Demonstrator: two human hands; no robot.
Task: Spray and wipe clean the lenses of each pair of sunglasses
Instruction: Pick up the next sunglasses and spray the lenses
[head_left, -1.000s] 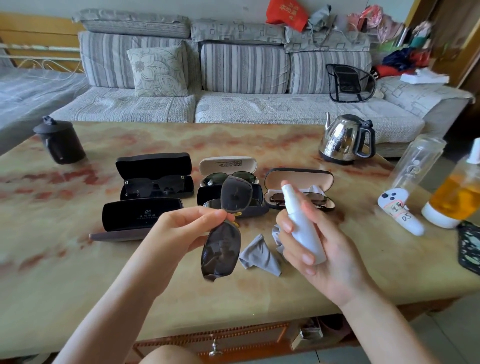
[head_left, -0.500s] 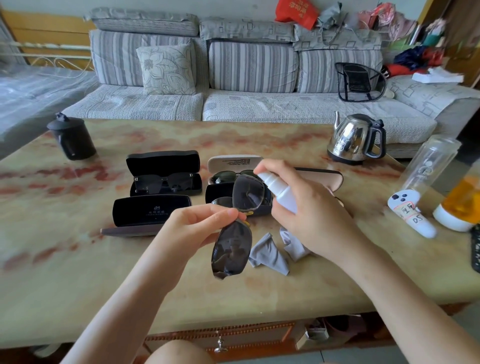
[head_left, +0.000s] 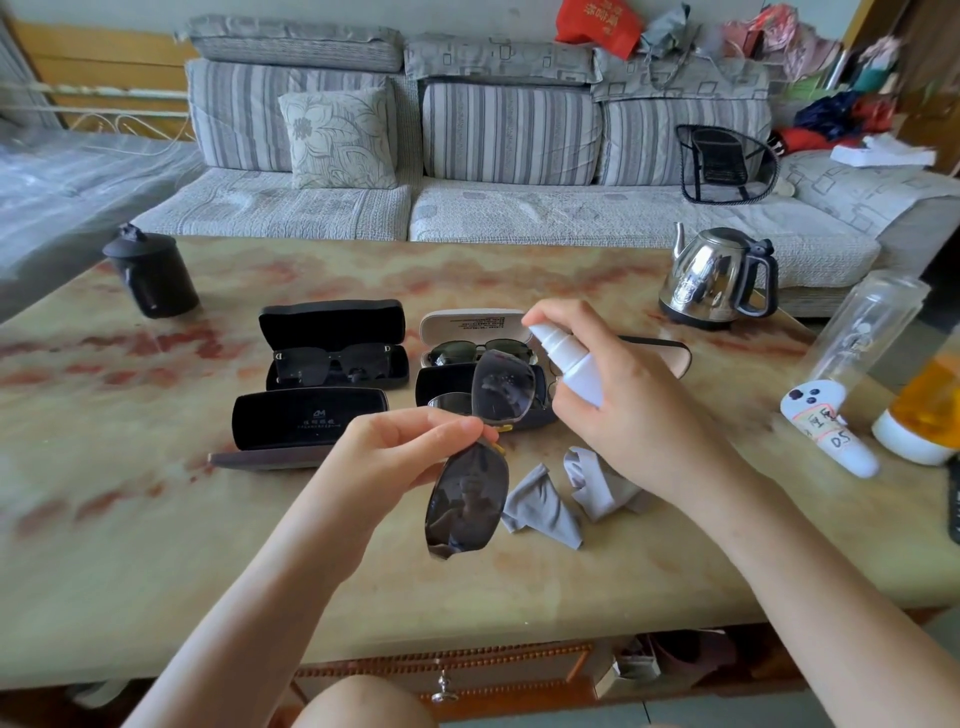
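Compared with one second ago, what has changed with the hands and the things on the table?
The right hand, gripping the white spray bottle, moved up toward the sunglasses and tipped it, so the nozzle is now beside the upper lens. Nothing was let go. The left hand still pinches them at the bridge; the grey cloth and open cases lie unchanged.

Both bare: left hand (head_left: 395, 452), right hand (head_left: 639, 410). Slim fingers, nails short. The forearms (head_left: 249, 597) are bare right to frame edge. Bare knee (head_left: 363, 701) at bottom centre.
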